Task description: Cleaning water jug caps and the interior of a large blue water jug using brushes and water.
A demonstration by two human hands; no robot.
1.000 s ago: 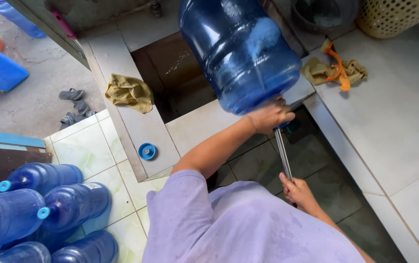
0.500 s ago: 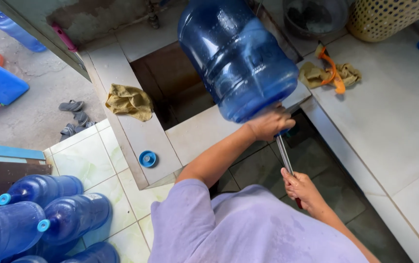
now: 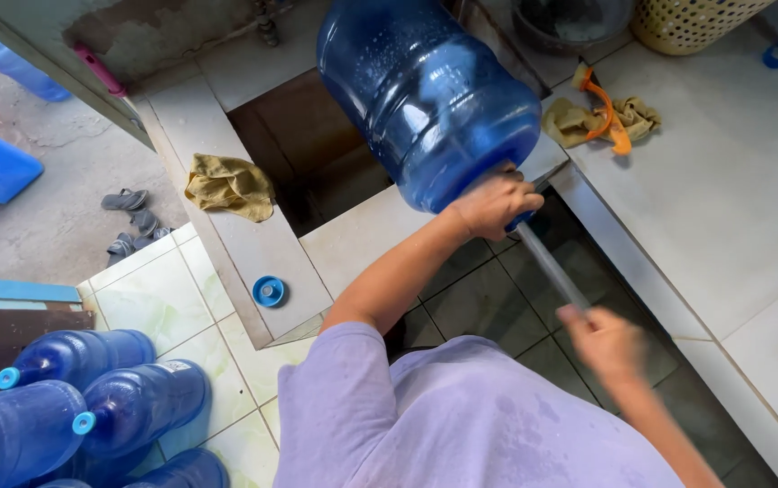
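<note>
A large blue water jug (image 3: 425, 99) lies tilted over a dark sunken basin (image 3: 303, 154), its neck pointing toward me. My left hand (image 3: 493, 206) is wrapped around the neck at the jug's mouth. A thin grey rod (image 3: 547, 262) runs from the mouth down to my right hand (image 3: 608, 343), which grips its lower end and is blurred. The rod's far end is hidden inside the jug.
Several blue jugs (image 3: 91, 398) lie at the lower left. A blue cap (image 3: 269, 291) and a yellowish rag (image 3: 229, 185) rest on the tiled ledge. Another rag with an orange strap (image 3: 601, 117) and a woven basket (image 3: 687, 23) sit at the upper right. Sandals (image 3: 131, 221) lie on the concrete.
My right hand has shifted a little along the rod and is now motion-blurred. My left hand stays on the jug's neck. The view has drifted slightly.
</note>
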